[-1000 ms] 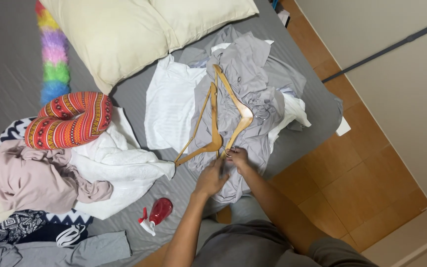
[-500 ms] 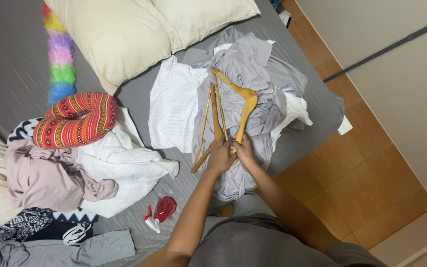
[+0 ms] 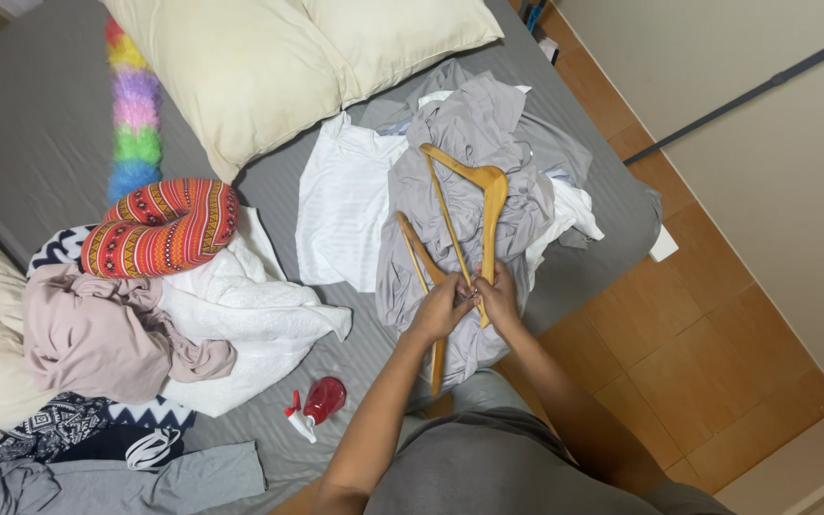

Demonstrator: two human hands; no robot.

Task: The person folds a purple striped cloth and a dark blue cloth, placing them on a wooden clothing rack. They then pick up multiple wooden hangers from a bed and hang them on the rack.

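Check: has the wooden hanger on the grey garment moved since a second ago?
Yes. The wooden hanger has swung more upright, its low end drawn off the white shirt toward both hands.

We look down on a bed (image 3: 40,114) under a grey striped sheet, two cream pillows (image 3: 240,67) at its head; beside it lies a floor (image 3: 708,353) of orange-brown tiles; a pale wall (image 3: 765,143) rises on the right, crossed by a dark slanting rail (image 3: 746,95); light is soft and even.

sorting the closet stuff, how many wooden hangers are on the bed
2. One wooden hanger lies on the grey garment, its lower end at the right hand. The other hanger sits by the left hand. More may hide under clothes.
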